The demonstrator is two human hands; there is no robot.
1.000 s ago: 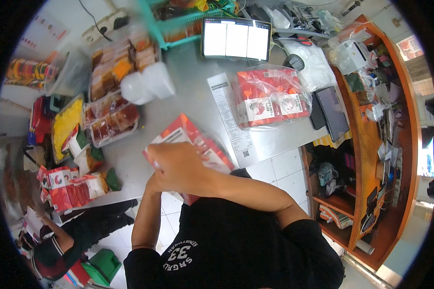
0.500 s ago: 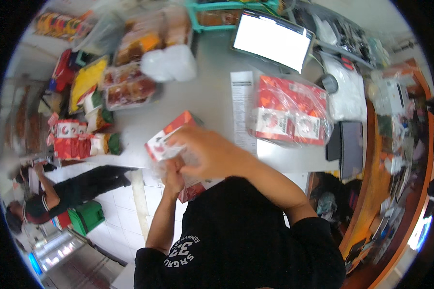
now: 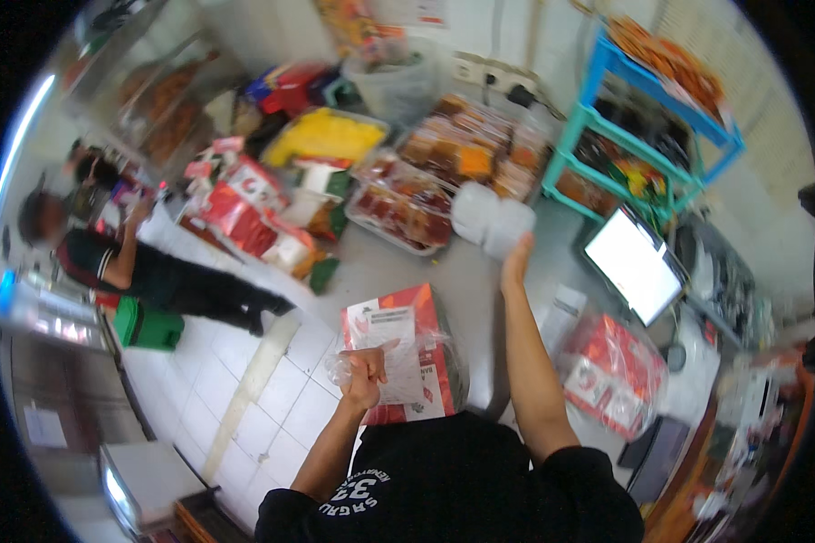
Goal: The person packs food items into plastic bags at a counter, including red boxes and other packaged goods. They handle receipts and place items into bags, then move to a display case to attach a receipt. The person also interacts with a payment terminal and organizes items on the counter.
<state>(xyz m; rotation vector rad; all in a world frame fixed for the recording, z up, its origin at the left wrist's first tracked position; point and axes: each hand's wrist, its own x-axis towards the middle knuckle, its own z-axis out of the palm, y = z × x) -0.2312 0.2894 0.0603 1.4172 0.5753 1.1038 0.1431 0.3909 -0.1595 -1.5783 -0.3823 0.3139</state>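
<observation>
A clear plastic bag holding red and white boxes (image 3: 436,362) stands at the table's near edge, close to my body. My left hand (image 3: 364,378) is closed round the bunched plastic at the bag's left side. A white printed paper slip (image 3: 398,376) lies against the bag, beside my fingers. My right arm stretches forward across the table. Its hand (image 3: 516,261) has the fingers extended at the lower edge of white rounded plastic pieces (image 3: 493,220); whether it grips them cannot be made out.
Trays of packed brown food (image 3: 398,217) and red packages (image 3: 244,204) fill the left back. A second bagged red bundle (image 3: 611,371), a lit tablet (image 3: 637,264) and a teal and blue rack (image 3: 607,136) stand right. Another person (image 3: 145,262) stands at far left.
The view has swung left. My right hand has left the bag and reached forward to the white plastic pieces. My left hand still holds the plastic, and the bag has turned.
</observation>
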